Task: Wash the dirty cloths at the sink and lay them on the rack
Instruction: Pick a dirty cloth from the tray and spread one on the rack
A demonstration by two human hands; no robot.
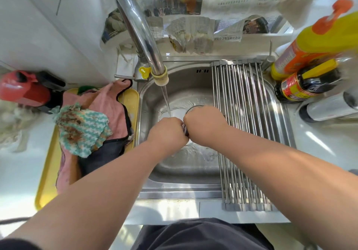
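Over the steel sink (186,168), my left hand (167,132) and my right hand (203,125) press together, both closed on a small striped cloth (185,128); only a sliver of it shows between the fists. Water runs from the chrome faucet (143,36) just behind my left hand. A roll-up steel rack (244,118) covers the sink's right side and is bare. On the yellow tray (46,176) to the left lie a stained teal crocheted cloth (81,129), a pink cloth (108,102) and a dark cloth (102,156).
A yellow-and-orange detergent bottle (310,42), a dark sauce bottle (306,85) and a silver container (329,108) stand right of the sink. A red object (23,91) lies left of the tray. Newspaper (193,30) lines the wall behind.
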